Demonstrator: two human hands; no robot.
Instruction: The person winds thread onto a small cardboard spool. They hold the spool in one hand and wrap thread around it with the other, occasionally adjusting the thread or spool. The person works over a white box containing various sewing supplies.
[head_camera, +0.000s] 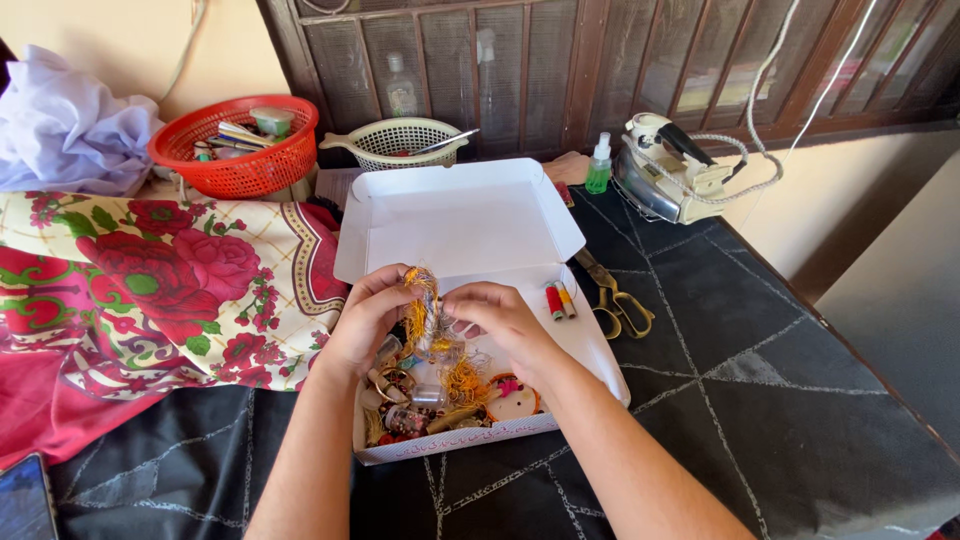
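Both my hands are over an open white cardboard box (590, 345) on a black cloth. My left hand (365, 320) and my right hand (500, 318) together pinch a bundle of golden-yellow and silver tassel trim (425, 305), held upright between them. Below, the box holds more gold tassels (462, 382), small jars, rings and beads. Two thread spools (559, 300), red and orange, lie in the box's right part. The box lid (455, 215) stands open behind.
Gold-handled scissors (615, 300) lie right of the box. A white iron (670, 170) and a small green bottle (599, 166) stand at the back right. Red basket (238, 150), cream basket (400, 142), floral cloth (150, 280) sit left. The table edge runs along the right.
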